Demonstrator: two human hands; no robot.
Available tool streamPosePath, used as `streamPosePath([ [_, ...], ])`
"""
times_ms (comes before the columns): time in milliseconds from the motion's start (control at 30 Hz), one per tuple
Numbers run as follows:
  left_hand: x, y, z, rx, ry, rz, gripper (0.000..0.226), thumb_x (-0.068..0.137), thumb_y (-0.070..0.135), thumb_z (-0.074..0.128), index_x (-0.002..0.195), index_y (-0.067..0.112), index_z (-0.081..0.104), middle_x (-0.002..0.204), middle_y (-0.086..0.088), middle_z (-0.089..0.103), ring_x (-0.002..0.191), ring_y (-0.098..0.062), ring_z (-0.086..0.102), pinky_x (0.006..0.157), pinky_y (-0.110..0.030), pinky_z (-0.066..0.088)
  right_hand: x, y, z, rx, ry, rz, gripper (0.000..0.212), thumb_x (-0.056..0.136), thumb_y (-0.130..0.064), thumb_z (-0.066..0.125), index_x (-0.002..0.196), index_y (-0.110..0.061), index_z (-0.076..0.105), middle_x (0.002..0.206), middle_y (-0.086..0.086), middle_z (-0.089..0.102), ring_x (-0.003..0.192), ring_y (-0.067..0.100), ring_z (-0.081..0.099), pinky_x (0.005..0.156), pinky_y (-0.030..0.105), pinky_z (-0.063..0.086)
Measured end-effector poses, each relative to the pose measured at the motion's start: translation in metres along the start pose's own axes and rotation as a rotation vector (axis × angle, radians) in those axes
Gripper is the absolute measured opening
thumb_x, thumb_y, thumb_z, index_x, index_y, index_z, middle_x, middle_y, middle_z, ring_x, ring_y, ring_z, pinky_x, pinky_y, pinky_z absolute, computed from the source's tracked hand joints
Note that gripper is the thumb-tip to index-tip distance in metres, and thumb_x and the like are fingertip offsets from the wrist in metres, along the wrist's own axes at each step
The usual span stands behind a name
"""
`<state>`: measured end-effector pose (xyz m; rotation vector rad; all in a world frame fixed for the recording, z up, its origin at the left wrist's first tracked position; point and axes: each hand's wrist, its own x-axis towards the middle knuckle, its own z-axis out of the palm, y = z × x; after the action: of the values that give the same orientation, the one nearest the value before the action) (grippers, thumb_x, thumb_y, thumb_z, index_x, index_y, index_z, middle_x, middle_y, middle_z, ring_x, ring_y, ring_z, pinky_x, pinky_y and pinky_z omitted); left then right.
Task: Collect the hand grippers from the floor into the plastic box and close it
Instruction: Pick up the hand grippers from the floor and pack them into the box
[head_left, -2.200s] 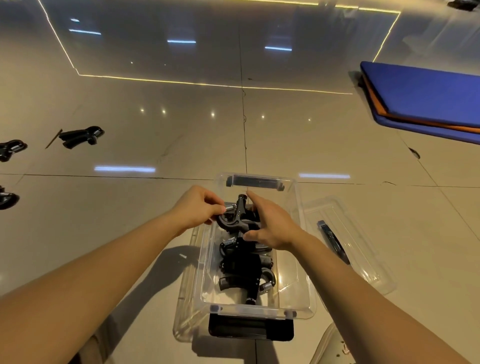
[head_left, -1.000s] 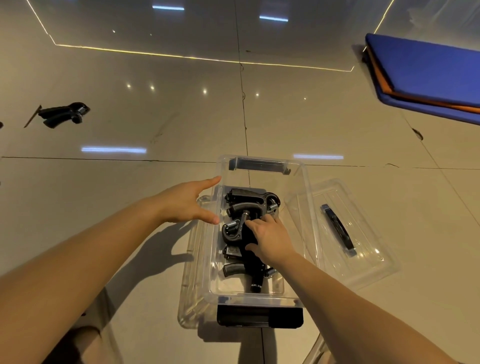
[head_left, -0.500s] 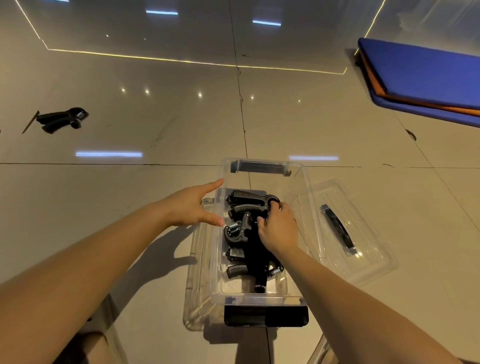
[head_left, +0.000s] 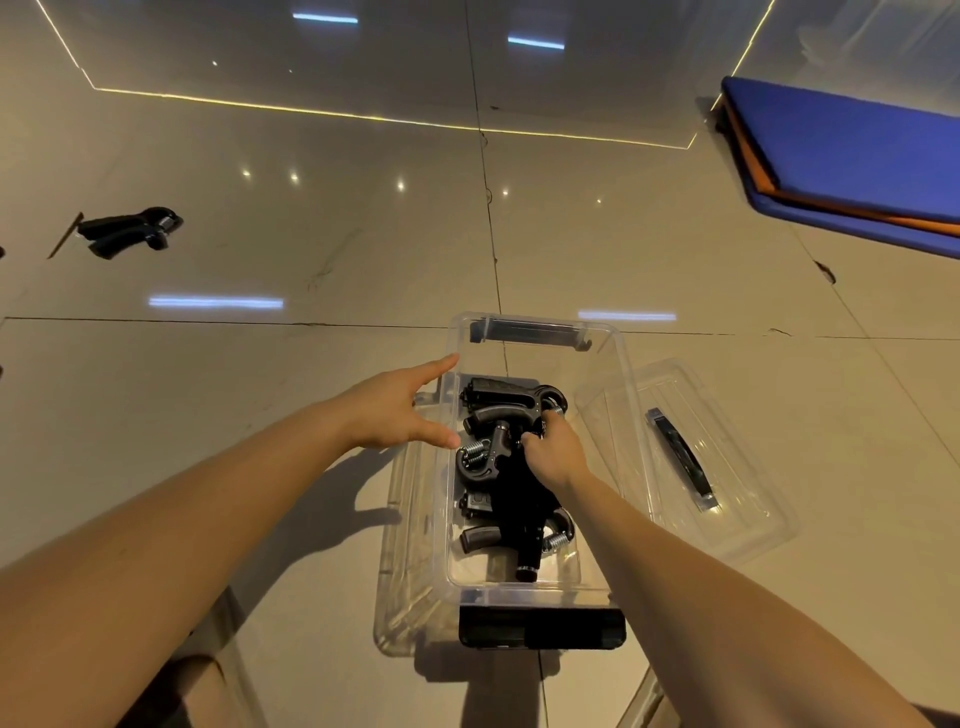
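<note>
We see a clear plastic box (head_left: 613, 364) open on the glossy tiled floor (head_left: 311, 364), several black hand grippers (head_left: 506, 467) piled inside it. Our right hand (head_left: 553, 454) reaches into the box, fingers curled on the topmost gripper in the pile. Our left hand (head_left: 397, 410) hovers spread above the box's left rim, holding nothing. The transparent lid (head_left: 727, 525), with its dark handle, lies just right of the box. Another hand gripper (head_left: 130, 231) rests on the floor far left; blue mats (head_left: 852, 150) lie at upper right.
</note>
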<state>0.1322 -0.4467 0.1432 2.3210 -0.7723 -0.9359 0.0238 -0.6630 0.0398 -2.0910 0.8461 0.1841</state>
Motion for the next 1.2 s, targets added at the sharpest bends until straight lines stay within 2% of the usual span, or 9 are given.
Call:
streamPosePath([
  [133, -0.005, 0.003, -0.001, 0.069, 0.026, 0.013, 0.104, 0.078, 0.053, 0.078, 0.158, 0.046, 0.011, 0.164, -0.001, 0.028, 0.140, -0.027, 0.044, 0.109, -0.040, 0.039, -0.003, -0.013, -0.013, 0.086, 0.037, 0.010, 0.037, 0.092, -0.002, 0.045, 0.124, -0.009, 0.061, 0.115, 0.010, 0.069, 0.105, 0.030, 0.065, 0.090, 0.040, 0.053],
  [267, -0.021, 0.004, -0.011, 0.140, 0.085, 0.017, 0.096, 0.082, 0.058, 0.072, 0.159, 0.037, 0.018, 0.162, -0.002, 0.033, 0.139, -0.026, 0.045, 0.111, -0.042, 0.041, -0.019, -0.047, -0.041, 0.264, 0.129, 0.059, 0.050, 0.096, 0.005, 0.041, 0.145, -0.001, 0.043, 0.135, 0.014, 0.056, 0.124, 0.032, 0.055, 0.101, 0.039, 0.047],
  [433, -0.061, 0.012, -0.052, 0.243, 0.138, 0.019, 0.090, 0.085, 0.052, 0.073, 0.159, 0.030, 0.026, 0.162, 0.000, 0.033, 0.140, -0.024, 0.044, 0.114, -0.043, 0.039, -0.048, -0.112, -0.071, 0.240, 0.262, -0.077, 0.036, 0.096, -0.002, 0.047, 0.130, -0.006, 0.059, 0.119, 0.016, 0.067, 0.097, 0.026, 0.063, 0.076, 0.037, 0.052],
  [533, -0.097, 0.011, -0.084, 0.283, 0.181, 0.016, 0.084, 0.087, 0.049, 0.072, 0.157, 0.027, 0.030, 0.162, 0.000, 0.033, 0.142, -0.023, 0.041, 0.115, -0.041, 0.036, -0.082, -0.169, -0.075, 0.204, 0.276, -0.202, 0.035, 0.097, -0.003, 0.048, 0.130, -0.005, 0.061, 0.122, 0.012, 0.067, 0.110, 0.027, 0.064, 0.096, 0.043, 0.054],
  [633, -0.140, 0.003, -0.118, 0.332, 0.195, -0.015, 0.079, 0.089, 0.049, 0.070, 0.154, 0.024, 0.035, 0.161, 0.000, 0.035, 0.145, -0.023, 0.036, 0.116, -0.038, 0.031, -0.121, -0.230, -0.063, 0.191, 0.245, -0.327, 0.031, 0.100, -0.002, 0.047, 0.127, -0.003, 0.064, 0.117, 0.012, 0.069, 0.108, 0.026, 0.066, 0.097, 0.043, 0.055],
  [800, -0.222, -0.027, -0.176, 0.321, 0.235, -0.115, 0.070, 0.090, 0.050, 0.069, 0.149, 0.022, 0.044, 0.152, -0.001, 0.043, 0.135, -0.021, 0.045, 0.108, -0.033, 0.036, -0.179, -0.318, -0.016, 0.142, 0.114, -0.533, 0.021, 0.100, -0.004, 0.052, 0.113, -0.003, 0.069, 0.093, 0.004, 0.067, 0.096, 0.024, 0.067, 0.084, 0.033, 0.056],
  [933, -0.288, -0.075, -0.210, 0.273, 0.356, -0.221, 0.066, 0.088, 0.046, 0.073, 0.144, 0.019, 0.050, 0.142, -0.003, 0.052, 0.121, -0.019, 0.052, 0.094, -0.026, 0.037, -0.207, -0.362, 0.042, 0.144, 0.015, -0.613, 0.017, 0.098, -0.008, 0.057, 0.109, -0.006, 0.071, 0.101, 0.011, 0.071, 0.098, 0.027, 0.068, 0.092, 0.042, 0.057],
  [1100, -0.365, -0.144, -0.229, 0.255, 0.483, -0.393, 0.063, 0.087, 0.047, 0.074, 0.141, 0.021, 0.054, 0.140, -0.004, 0.055, 0.118, -0.020, 0.055, 0.097, -0.030, 0.042, -0.239, -0.401, 0.126, 0.151, -0.132, -0.694, 0.023, 0.095, -0.006, 0.055, 0.081, -0.021, 0.065, 0.090, 0.005, 0.072, 0.090, 0.027, 0.069, 0.087, 0.043, 0.058],
  [1200, -0.402, -0.176, -0.236, 0.299, 0.484, -0.495, 0.062, 0.089, 0.050, 0.070, 0.141, 0.020, 0.054, 0.141, -0.003, 0.055, 0.124, -0.022, 0.054, 0.098, -0.030, 0.042, -0.249, -0.419, 0.175, 0.095, -0.241, -0.729, 0.016, 0.094, -0.009, 0.055, 0.092, -0.014, 0.070, 0.097, 0.003, 0.072, 0.095, 0.027, 0.068, 0.089, 0.043, 0.057],
])
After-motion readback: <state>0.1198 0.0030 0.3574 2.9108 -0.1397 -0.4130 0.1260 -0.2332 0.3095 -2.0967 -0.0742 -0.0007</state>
